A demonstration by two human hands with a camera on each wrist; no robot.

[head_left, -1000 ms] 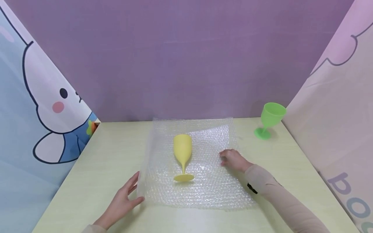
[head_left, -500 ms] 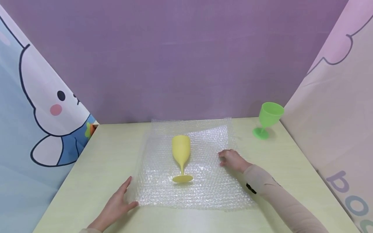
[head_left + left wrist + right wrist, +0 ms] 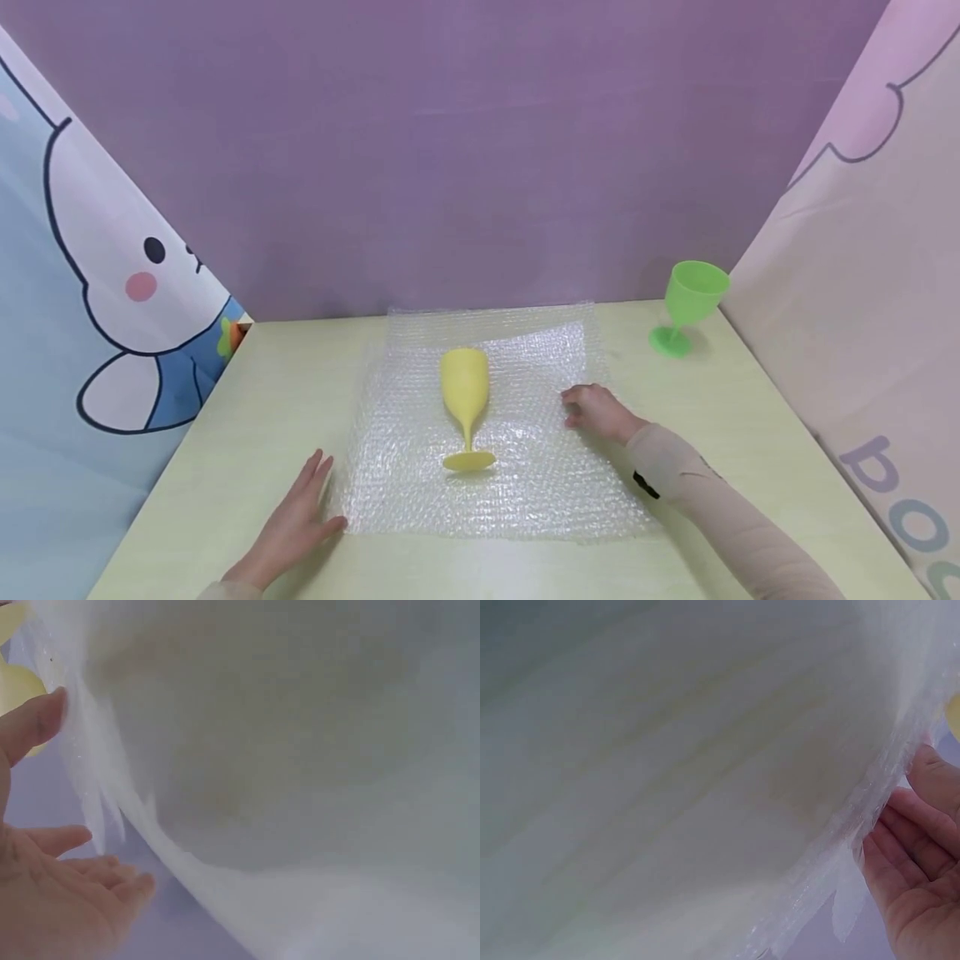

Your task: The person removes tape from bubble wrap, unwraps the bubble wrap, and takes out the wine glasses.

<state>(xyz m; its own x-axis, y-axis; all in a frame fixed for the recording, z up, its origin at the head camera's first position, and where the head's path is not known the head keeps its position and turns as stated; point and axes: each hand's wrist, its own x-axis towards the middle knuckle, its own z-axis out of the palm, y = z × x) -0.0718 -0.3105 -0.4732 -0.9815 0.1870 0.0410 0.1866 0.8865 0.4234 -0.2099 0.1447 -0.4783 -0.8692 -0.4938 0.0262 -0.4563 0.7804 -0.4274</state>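
Note:
A yellow plastic goblet (image 3: 465, 387) lies on its side on a sheet of bubble wrap (image 3: 525, 492), its bowl towards the back and its foot towards the front. Beside the sheet's left edge is my left hand (image 3: 294, 521), fingers straight and thumb apart, with the thumb tip near the front left corner. Over the right part of the sheet, my right hand (image 3: 600, 412) has its fingers loosely bent. In the right wrist view, its fingertips (image 3: 889, 814) are at the wrap, with thumb and fingers apart. Part of the yellow goblet (image 3: 19, 690) shows in the left wrist view.
A green goblet (image 3: 693, 292) stands upright at the back right of the pale table (image 3: 247, 417). Behind the table rises a purple wall (image 3: 480, 167). Printed cloth panels, one with a cartoon rabbit (image 3: 142, 242), close off both sides.
My left hand has moved left and slightly forward to the wrap's edge, and its fingers have straightened. That edge lies further left and flatter. My right hand has hardly moved.

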